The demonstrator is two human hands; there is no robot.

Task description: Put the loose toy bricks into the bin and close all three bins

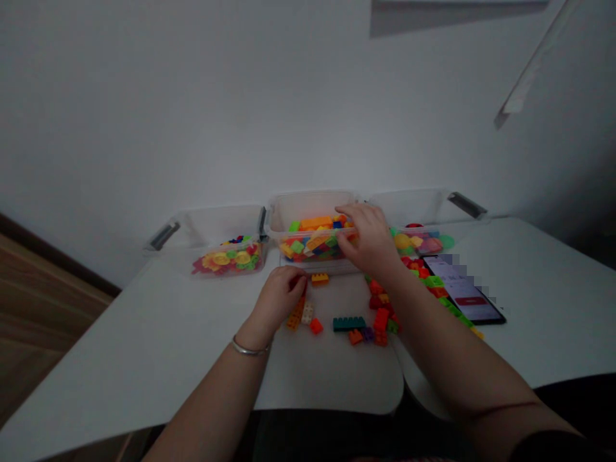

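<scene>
My left hand (282,294) is low over the table with its fingers curled together; a bit of red shows under the fingertips, but what they hold is hidden. Just below it lie an orange brick (294,318), a cream brick (307,313) and a small red-orange brick (316,326). A yellow-orange brick (320,279) sits to the right of its fingertips. My right hand (369,239) is at the right front corner of the middle clear box (315,200), thumb and fingers apart. Inside that box are many mixed bricks (315,242).
A left clear box (216,221) holds colourful pieces, and a right clear box (414,202) holds round ones. Near my right forearm are a dark green brick (349,324), a purple piece (367,334) and red bricks (381,321). A phone (464,292) lies at the right.
</scene>
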